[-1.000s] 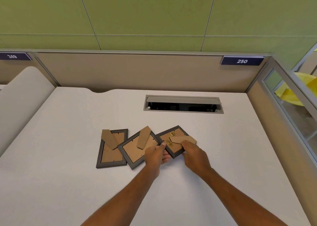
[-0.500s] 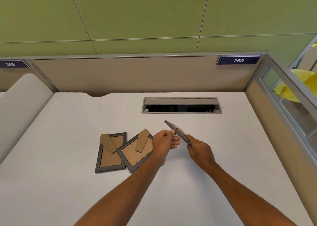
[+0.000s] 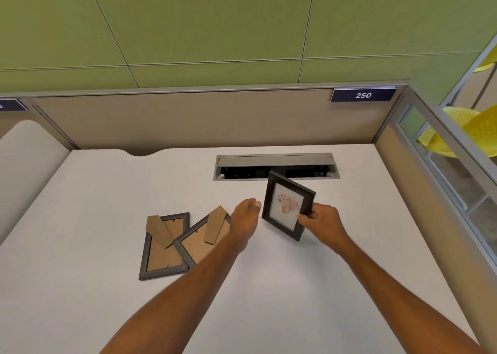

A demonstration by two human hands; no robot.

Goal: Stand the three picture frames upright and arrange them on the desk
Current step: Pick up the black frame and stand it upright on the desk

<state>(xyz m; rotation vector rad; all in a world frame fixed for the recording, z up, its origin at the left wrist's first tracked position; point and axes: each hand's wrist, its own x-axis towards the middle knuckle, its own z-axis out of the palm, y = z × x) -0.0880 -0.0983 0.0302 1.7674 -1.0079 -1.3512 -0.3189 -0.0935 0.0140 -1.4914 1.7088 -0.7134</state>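
Note:
A dark picture frame (image 3: 279, 219) with a pale flower print faces me, tilted, held above the desk by its right edge in my right hand (image 3: 321, 217). My left hand (image 3: 246, 215) hovers just left of it with fingers curled, holding nothing. Two more dark frames lie face down on the white desk (image 3: 295, 286): the left frame (image 3: 161, 256) and the middle frame (image 3: 200, 243), which overlaps the left one's corner. Each shows a brown cardboard back with its stand flap. My left forearm covers part of the middle frame.
A grey cable hatch (image 3: 274, 160) is sunk into the desk just behind the held frame. A beige partition (image 3: 188, 119) with a "250" label (image 3: 363, 95) closes the back; a glass side panel (image 3: 443, 170) stands on the right.
The right frame was lifted off the desk, turned picture side towards me, and moved right and back. My left hand let go of it; my right hand keeps hold.

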